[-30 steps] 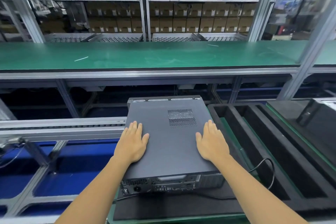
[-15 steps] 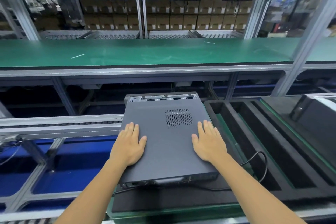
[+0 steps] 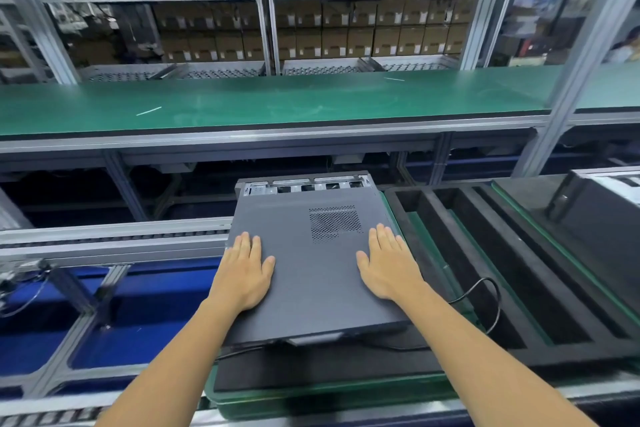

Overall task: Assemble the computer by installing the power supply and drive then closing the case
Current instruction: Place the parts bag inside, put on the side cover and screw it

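Observation:
The computer case lies flat on a black mat [image 3: 311, 369]. Its dark grey cover panel [image 3: 311, 274], with a perforated vent [image 3: 334, 224], sits on top of it. At the far end a strip of the bare metal chassis [image 3: 304, 185] shows beyond the panel's edge. The panel's near edge overhangs and hides the back ports. My left hand [image 3: 244, 274] lies flat on the left side of the panel, and my right hand [image 3: 388, 267] lies flat on the right side below the vent. Neither hand holds anything.
A black foam tray [image 3: 450, 229] with long slots lies just right of the case, and a black cable [image 3: 493, 302] loops over it. Another dark unit [image 3: 588, 218] stands at far right. Left are a roller rail [image 3: 114, 236] and blue bins; a green bench [image 3: 277, 104] runs behind.
The cover panel has slid toward me under both palms. More bare chassis shows at the far end, and the back ports are now hidden under the near edge.

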Demonstrator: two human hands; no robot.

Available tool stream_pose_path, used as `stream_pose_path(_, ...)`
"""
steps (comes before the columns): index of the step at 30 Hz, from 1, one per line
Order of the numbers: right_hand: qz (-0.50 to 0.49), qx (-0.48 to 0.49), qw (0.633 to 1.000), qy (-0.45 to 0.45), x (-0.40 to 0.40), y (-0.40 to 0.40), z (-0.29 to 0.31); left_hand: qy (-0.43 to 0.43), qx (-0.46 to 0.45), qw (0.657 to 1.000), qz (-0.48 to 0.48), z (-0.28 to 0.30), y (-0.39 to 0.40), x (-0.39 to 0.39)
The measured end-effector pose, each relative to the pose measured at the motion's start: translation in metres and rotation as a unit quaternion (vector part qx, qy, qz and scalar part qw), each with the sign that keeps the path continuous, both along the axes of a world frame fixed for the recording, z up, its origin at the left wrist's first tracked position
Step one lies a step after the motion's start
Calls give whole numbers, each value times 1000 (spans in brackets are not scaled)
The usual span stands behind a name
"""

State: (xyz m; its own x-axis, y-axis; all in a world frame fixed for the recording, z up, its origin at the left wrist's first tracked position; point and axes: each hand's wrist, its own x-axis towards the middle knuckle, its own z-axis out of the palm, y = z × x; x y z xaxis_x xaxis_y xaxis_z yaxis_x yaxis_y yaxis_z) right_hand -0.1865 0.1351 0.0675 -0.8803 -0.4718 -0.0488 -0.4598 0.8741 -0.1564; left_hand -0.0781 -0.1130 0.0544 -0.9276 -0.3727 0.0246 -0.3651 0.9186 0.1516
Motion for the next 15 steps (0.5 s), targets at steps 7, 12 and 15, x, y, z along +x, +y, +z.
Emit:
stream_pose_path(7, 5, -14, 1000, -3, -22, -11, -1, 1, 13, 1000, 7, 0, -10, -20)
stream_pose_path(12, 3, -6, 1000, 7, -35, -17, -4, 35, 3, 999, 0, -1, -15, -30)
stream_pose_path(15, 0, 0, 1000, 9, -43, -23, -5, 33, 2, 999, -11, 0, -21, -39)
